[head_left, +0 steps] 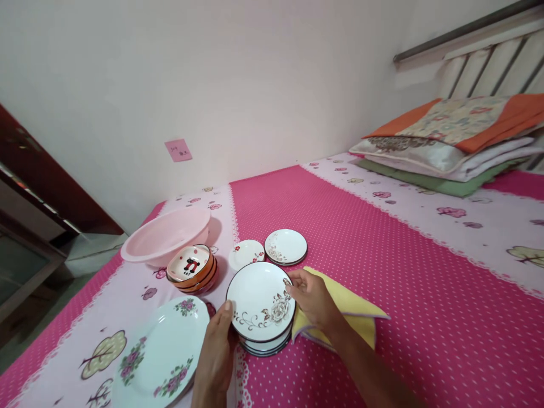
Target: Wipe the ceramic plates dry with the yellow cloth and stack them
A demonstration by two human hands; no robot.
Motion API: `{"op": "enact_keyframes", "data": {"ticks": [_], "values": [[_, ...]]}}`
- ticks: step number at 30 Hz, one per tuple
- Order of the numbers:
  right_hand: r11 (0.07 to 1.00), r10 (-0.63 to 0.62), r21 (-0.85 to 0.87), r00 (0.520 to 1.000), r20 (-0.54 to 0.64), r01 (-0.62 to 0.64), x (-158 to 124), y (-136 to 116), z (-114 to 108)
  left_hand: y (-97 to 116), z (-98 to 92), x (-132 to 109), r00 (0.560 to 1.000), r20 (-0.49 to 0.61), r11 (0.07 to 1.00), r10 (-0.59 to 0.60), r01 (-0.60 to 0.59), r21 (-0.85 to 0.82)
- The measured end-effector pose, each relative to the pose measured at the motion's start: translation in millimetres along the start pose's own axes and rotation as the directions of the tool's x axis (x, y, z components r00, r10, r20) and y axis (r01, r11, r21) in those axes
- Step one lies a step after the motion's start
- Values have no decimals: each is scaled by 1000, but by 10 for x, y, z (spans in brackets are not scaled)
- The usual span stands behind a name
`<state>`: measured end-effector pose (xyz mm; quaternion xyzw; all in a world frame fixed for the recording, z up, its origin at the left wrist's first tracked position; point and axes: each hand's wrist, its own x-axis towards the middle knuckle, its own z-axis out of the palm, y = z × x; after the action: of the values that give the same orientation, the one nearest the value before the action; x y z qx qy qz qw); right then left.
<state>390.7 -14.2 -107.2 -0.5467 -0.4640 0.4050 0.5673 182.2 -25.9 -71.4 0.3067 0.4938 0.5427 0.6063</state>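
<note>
A round white plate [255, 294] with a dark rim and brown flowers is gripped between my two hands. My left hand [219, 340] holds its left edge, thumb on the rim. My right hand [312, 294] pinches the right edge near the flower print. Directly beneath lies a stack of similar plates [267, 347]; whether the held plate touches the stack I cannot tell. Beside my right hand and partly under that forearm is a folded yellow cloth [352, 303]. Left of my left hand sits a large white plate [165, 345] with purple flowers.
Beyond the held plate are a small white dish [246, 253] with red flowers and small dark-rimmed plates [285, 246]. Stacked cat-print bowls [191, 266] stand before a pink basin [165, 235]. Folded bedding [450, 136] lies far right on the pink dotted bedspread [340, 226]. A wall rises behind.
</note>
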Motion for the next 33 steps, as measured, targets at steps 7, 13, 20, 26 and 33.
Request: {"op": "enact_keyframes", "data": {"ticks": [7, 13, 20, 26, 33], "values": [[988, -50, 142, 998, -28, 54, -97, -345, 29, -96, 138, 18, 994, -106, 975, -15, -9, -222], [969, -66, -236, 997, 29, 71, -118, -663, -558, -64, 103, 47, 976, -216, 960, 23, -81, -267], [483, 226, -874, 957, 184, 54, -189, -520, -592, -55, 76, 61, 965, -262, 962, 20, -90, -259], [395, 181, -912, 963, 197, 112, -143, -352, -407, -42, 65, 42, 968, -252, 959, 6, -77, -271], [532, 99, -846, 990, 102, 34, -46, -367, -618, -76, 69, 63, 976, -216, 962, 20, -78, -262]]}}
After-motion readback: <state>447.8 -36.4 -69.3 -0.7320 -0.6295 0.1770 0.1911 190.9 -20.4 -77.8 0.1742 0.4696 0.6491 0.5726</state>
